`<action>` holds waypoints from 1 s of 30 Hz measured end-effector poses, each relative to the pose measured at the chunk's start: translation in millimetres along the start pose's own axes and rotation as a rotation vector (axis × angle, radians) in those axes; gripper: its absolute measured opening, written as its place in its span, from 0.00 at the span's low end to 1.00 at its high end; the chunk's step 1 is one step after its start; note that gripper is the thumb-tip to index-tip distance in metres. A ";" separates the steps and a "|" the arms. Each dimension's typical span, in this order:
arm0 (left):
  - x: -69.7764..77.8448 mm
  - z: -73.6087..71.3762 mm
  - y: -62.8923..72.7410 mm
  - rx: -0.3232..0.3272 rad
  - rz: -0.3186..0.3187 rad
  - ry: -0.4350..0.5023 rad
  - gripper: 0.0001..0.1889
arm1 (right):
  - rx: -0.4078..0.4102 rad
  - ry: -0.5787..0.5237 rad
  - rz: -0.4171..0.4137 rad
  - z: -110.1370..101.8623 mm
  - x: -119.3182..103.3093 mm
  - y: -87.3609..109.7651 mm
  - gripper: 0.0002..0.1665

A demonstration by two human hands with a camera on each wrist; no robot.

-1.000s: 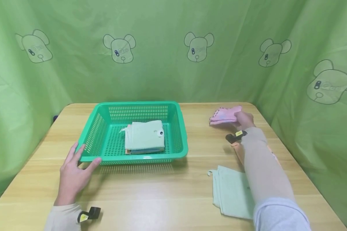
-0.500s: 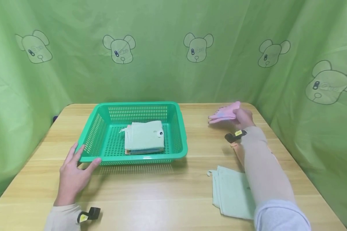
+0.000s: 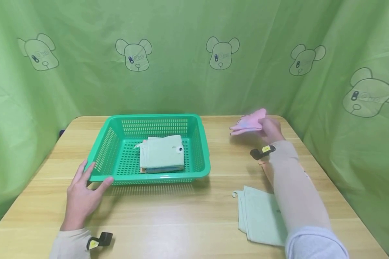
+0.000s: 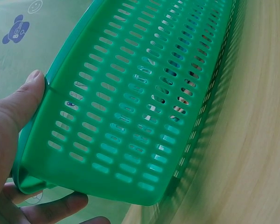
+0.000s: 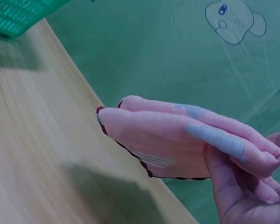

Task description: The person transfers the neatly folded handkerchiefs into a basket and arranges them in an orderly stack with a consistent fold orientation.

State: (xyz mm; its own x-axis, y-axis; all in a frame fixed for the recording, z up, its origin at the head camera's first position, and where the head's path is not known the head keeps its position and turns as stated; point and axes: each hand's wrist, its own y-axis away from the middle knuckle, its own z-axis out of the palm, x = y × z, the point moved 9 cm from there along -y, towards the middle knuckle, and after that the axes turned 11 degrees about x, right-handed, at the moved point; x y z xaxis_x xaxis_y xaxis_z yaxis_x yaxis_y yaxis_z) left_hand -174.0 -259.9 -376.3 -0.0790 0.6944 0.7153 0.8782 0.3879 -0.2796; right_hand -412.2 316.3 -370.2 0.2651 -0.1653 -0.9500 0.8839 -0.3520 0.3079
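Observation:
My left hand (image 3: 82, 198) rests at the near left corner of a green plastic basket (image 3: 201, 172). Its thumb touches the front rim and the spread fingers lie along the left side; the left wrist view shows the thumb (image 4: 25, 95) against the rim. In the basket lies a stack of folded cloths, a pale green towel (image 3: 163, 153) with an eye design on top. At the back right, my right hand (image 3: 271, 130) pinches one end of a folded pink towel (image 3: 251, 121) with a dark edge and blue patches. The right wrist view shows this towel (image 5: 149, 126) above the table.
A folded pale green towel (image 3: 262, 216) with a hanging loop lies at the front right of the wooden table (image 3: 168, 223). An orange cloth (image 3: 266, 172) is mostly hidden under the right forearm. A green curtain (image 3: 181, 86) surrounds the table.
The right hand has raised the pink towel off the table and shifted it slightly left. The left hand and the basket have stayed in place.

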 end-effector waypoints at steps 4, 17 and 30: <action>0.1 0.1 0.5 0.001 0.002 0.003 0.45 | -0.029 -0.036 -0.011 7.3 -4.4 3.8 0.33; 0.8 -0.2 0.1 0.011 0.011 0.005 0.45 | -0.168 -0.214 0.002 33.0 -17.3 25.2 0.37; -1.8 1.0 -0.9 0.005 0.010 -0.001 0.45 | -0.282 -0.290 -0.054 60.6 -33.5 46.9 0.34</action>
State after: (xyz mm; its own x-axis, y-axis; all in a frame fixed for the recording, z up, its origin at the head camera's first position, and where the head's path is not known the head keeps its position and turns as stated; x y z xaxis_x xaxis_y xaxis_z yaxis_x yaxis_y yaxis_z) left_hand -175.1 -260.9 -377.9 -0.0705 0.6991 0.7115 0.8768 0.3835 -0.2900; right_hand -403.0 249.5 -320.8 0.1317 -0.4207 -0.8976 0.9752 -0.1073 0.1934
